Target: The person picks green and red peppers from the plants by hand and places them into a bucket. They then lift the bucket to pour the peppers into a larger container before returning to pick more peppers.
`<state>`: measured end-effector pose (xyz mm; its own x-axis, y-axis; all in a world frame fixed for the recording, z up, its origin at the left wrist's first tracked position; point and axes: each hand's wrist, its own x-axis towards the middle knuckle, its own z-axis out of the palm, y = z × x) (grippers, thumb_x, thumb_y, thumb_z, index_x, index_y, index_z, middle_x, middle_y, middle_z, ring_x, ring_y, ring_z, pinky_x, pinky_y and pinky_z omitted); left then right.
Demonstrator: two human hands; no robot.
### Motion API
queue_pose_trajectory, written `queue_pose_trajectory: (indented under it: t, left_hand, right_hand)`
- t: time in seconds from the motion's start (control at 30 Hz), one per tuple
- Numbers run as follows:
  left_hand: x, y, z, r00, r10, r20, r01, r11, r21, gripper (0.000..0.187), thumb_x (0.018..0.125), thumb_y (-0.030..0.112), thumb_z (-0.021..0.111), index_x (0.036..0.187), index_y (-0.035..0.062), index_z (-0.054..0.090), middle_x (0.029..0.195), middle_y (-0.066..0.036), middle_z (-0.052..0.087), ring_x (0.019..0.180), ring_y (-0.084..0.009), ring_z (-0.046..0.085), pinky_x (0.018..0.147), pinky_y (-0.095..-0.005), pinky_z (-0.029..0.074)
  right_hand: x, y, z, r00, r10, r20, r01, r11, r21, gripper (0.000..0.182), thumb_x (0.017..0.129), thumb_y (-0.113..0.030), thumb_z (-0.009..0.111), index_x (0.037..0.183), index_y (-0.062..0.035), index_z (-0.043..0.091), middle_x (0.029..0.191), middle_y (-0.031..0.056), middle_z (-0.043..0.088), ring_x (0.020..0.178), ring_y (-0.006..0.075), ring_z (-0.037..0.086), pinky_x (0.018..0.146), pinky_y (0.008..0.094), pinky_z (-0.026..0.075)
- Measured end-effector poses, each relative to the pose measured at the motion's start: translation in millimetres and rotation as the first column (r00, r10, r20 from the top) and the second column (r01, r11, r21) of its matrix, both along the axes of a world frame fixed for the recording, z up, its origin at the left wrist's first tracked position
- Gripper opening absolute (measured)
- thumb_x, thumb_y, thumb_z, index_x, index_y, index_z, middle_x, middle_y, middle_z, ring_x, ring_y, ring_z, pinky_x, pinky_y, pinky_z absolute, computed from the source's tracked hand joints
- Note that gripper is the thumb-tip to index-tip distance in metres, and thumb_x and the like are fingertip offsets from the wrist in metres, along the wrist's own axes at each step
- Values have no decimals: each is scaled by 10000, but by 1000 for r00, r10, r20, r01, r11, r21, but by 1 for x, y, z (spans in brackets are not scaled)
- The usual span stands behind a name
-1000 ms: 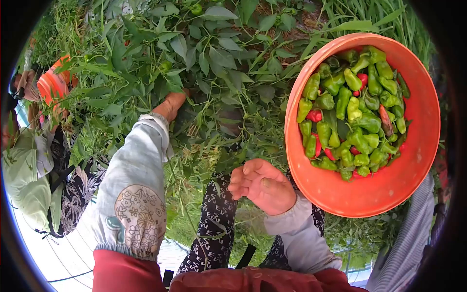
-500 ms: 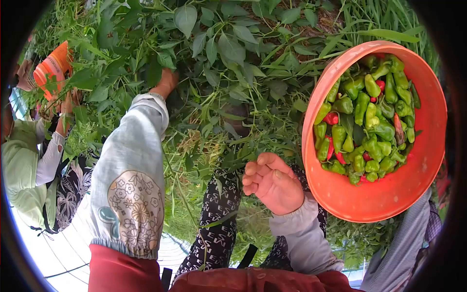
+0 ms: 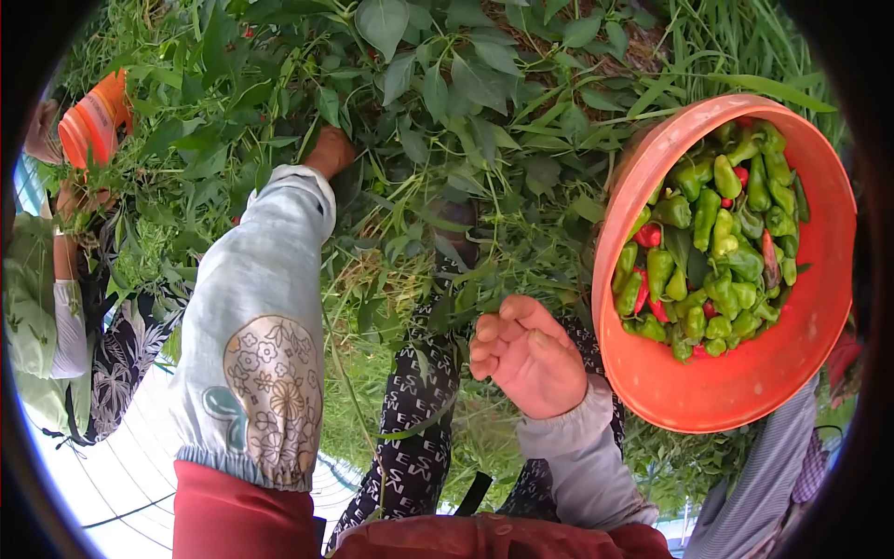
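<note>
My left hand (image 3: 330,153) reaches in among the leafy pepper plants (image 3: 456,84); leaves cover its fingers, so what it touches is hidden. A pale sleeve cover with a flower patch (image 3: 275,396) runs along that forearm. Above my lap, my right hand (image 3: 531,359) is turned palm up, its fingers loosely bent and apart, holding nothing. Just right of it, an orange bucket (image 3: 680,396) leans with its mouth toward me. Many green peppers (image 3: 705,219) lie inside it, with several red ones (image 3: 649,236) among them.
At the left, another person in a light green top (image 3: 33,307) works close to an orange container (image 3: 91,121). Striped grey cloth (image 3: 759,480) shows below the bucket. Tall grass (image 3: 726,47) grows at the upper right. My patterned trousers (image 3: 410,410) are below.
The view has shifted slightly, moving the bucket a little down in the picture. My left hand stays among the leaves. The other person's arm at the left has lowered.
</note>
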<state>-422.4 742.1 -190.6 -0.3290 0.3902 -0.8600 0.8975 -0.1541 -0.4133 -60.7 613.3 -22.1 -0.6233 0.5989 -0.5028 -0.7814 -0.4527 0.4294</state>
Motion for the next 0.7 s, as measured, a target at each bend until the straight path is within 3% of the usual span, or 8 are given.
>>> queue_pose_trajectory:
  t: [0.1, 0.23, 0.3, 0.33, 0.37, 0.4, 0.6, 0.7]
  left_hand:
    - [-68, -39, -79, 953, 32, 302, -107, 966, 235, 427, 783, 303, 587, 1131, 56, 585, 1090, -173, 612, 1025, -337, 578, 878, -371, 455]
    - [-11, -8, 5, 990, -61, 124, 43, 989, 142, 507, 763, 311, 586, 1203, 64, 534, 1091, -179, 610, 1016, -354, 577, 854, -366, 469]
    - [-60, -31, -25, 845, -501, 186, 328, 761, 559, 553, 773, 328, 584, 1242, 49, 498, 1185, -190, 561, 1093, -343, 533, 894, -349, 442]
    - [-71, -30, -55, 844, -505, 181, 333, 758, 560, 553, 773, 328, 584, 1242, 49, 498, 1185, -190, 561, 1093, -343, 533, 894, -349, 442]
    - [-45, -23, -10, 957, -120, 262, -16, 885, 464, 562, 776, 304, 590, 1256, 35, 479, 1218, -188, 537, 1120, -341, 510, 914, -344, 422]
    - [-10, -12, 34, 912, 283, 298, -380, 857, 347, 572, 778, 280, 596, 1270, 21, 460, 1252, -187, 512, 1148, -339, 487, 934, -339, 403]
    - [28, 7, 85, 617, 632, 469, -777, 586, 232, 573, 790, 143, 580, 1312, 2, 388, 1266, -187, 490, 1160, -328, 470, 977, -339, 357]
    - [23, -1, 94, 761, 485, 430, -615, 750, 243, 593, 818, 169, 568, 1336, -5, 338, 1296, -219, 446, 1199, -338, 430, 1003, -347, 329]
  right_hand:
    - [0, -1, 0, 1000, 19, 3, -19, 1000, -2, 342, 926, -133, 441, 1235, 12, 416, 1174, 200, 527, 1031, 279, 565, 819, 366, 471]
    - [-1, -1, 1, 1000, 29, 10, -29, 1000, -12, 338, 927, -131, 439, 1233, 11, 420, 1164, 197, 538, 1026, 273, 570, 818, 365, 472]
    - [-1, 0, -1, 998, 52, 35, -50, 998, -40, 339, 927, -132, 441, 1234, 8, 423, 1150, 184, 553, 1017, 262, 575, 815, 366, 474]
    - [-1, 0, -2, 998, 48, 31, -47, 998, -37, 339, 927, -132, 441, 1234, 8, 423, 1150, 184, 553, 1017, 262, 575, 815, 366, 474]
    - [-2, -1, -2, 998, 51, 34, -49, 998, -44, 337, 927, -131, 438, 1235, 6, 424, 1147, 178, 557, 1012, 258, 577, 814, 365, 475]
    - [-2, 0, -3, 998, 53, 38, -51, 997, -50, 335, 928, -130, 435, 1235, 4, 425, 1143, 171, 560, 1007, 255, 579, 812, 365, 476]
    - [-1, 2, 1, 999, 34, 7, -33, 998, -58, 312, 937, -109, 414, 1230, -3, 432, 1132, 164, 568, 1003, 250, 582, 805, 356, 481]
    - [0, 3, 2, 999, 28, -17, -29, 998, -55, 298, 941, -102, 406, 1222, -7, 439, 1124, 158, 571, 996, 238, 584, 801, 349, 483]
